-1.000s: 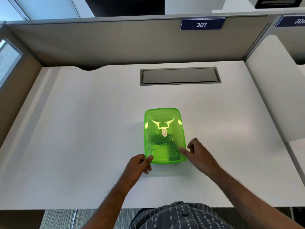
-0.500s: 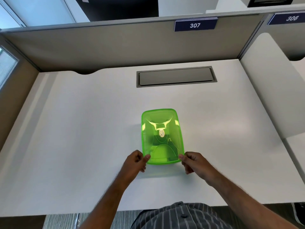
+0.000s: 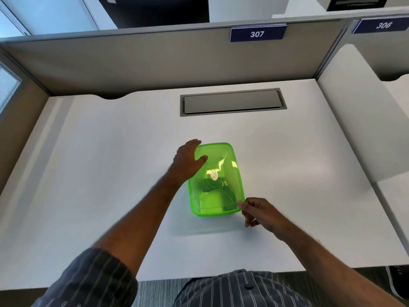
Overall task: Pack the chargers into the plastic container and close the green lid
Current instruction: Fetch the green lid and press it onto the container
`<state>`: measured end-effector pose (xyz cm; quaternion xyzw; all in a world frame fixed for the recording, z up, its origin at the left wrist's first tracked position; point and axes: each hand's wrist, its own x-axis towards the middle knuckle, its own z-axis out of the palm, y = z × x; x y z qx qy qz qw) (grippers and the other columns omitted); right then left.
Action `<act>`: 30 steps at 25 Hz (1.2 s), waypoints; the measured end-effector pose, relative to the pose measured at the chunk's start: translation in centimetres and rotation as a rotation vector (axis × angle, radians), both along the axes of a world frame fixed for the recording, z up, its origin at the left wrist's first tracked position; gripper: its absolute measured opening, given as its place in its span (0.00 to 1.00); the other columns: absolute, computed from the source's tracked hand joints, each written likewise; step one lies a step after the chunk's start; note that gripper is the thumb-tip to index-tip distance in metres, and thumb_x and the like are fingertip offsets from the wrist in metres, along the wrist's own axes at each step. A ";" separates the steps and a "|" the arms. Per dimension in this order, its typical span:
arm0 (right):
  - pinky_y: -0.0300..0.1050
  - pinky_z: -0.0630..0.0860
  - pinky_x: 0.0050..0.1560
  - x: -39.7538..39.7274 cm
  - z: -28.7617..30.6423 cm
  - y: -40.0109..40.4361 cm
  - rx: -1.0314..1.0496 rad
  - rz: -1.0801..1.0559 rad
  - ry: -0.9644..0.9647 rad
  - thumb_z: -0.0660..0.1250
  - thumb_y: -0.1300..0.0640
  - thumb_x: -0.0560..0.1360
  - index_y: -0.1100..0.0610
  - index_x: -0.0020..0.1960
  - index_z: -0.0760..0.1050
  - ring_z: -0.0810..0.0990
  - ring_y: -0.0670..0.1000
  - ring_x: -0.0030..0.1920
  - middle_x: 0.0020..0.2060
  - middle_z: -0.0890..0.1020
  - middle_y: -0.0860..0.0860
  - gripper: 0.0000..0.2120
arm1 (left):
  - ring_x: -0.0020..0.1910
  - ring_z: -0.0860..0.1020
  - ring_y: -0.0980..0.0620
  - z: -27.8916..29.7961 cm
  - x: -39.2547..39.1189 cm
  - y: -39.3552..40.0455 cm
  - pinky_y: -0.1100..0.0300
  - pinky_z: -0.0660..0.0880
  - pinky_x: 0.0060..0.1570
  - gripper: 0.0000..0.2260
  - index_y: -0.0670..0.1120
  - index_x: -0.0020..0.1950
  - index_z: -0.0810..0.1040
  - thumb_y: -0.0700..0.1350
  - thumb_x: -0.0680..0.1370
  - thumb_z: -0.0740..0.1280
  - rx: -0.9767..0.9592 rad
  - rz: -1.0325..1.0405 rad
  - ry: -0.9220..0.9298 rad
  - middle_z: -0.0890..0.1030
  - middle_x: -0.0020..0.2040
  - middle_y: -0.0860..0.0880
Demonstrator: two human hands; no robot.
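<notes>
A translucent green lid (image 3: 218, 171) lies flat on top of the plastic container in the middle of the white desk (image 3: 99, 173). Dark and pale shapes show through the lid, too blurred to name. My left hand (image 3: 188, 161) rests on the lid's far left corner, thumb on top and fingers over the edge. My right hand (image 3: 257, 210) pinches the lid's near right corner between thumb and forefinger. The container's walls are almost wholly hidden under the lid.
A grey cable hatch (image 3: 232, 102) is set into the desk behind the container. Grey partition walls (image 3: 143, 60) close the desk at the back and left, a white divider (image 3: 354, 111) on the right. A sign reads 307 (image 3: 257, 33).
My left hand has left the lid's near left corner and moved forward to its far left corner. My right hand stays at the near right corner.
</notes>
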<state>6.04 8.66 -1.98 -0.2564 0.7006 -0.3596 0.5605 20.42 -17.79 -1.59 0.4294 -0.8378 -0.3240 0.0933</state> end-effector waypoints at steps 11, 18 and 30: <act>0.43 0.72 0.36 -2.0 0.0 -1.0 0.011 -0.037 0.063 0.67 0.47 0.80 0.60 0.46 0.74 0.84 0.55 0.36 0.39 0.84 0.55 0.16 | 0.69 0.70 0.40 0.6 2.1 0.4 0.44 0.70 0.67 0.31 0.50 0.72 0.72 0.58 0.72 0.77 0.023 0.113 -0.166 0.74 0.70 0.48; 0.45 0.75 0.34 -2.7 0.6 -2.3 0.029 -0.097 0.038 0.66 0.45 0.80 0.59 0.47 0.69 0.85 0.61 0.34 0.37 0.84 0.67 0.17 | 0.66 0.72 0.41 0.1 7.0 2.6 0.48 0.71 0.66 0.35 0.50 0.68 0.76 0.61 0.66 0.80 0.165 0.273 -0.129 0.74 0.64 0.45; 0.50 0.76 0.32 -3.4 0.4 -4.4 0.021 -0.155 0.263 0.66 0.43 0.79 0.63 0.46 0.72 0.81 0.58 0.27 0.31 0.79 0.56 0.21 | 0.43 0.79 0.49 0.1 11.3 10.3 0.52 0.75 0.39 0.34 0.51 0.46 0.67 0.74 0.58 0.76 0.315 0.450 -0.125 0.78 0.45 0.50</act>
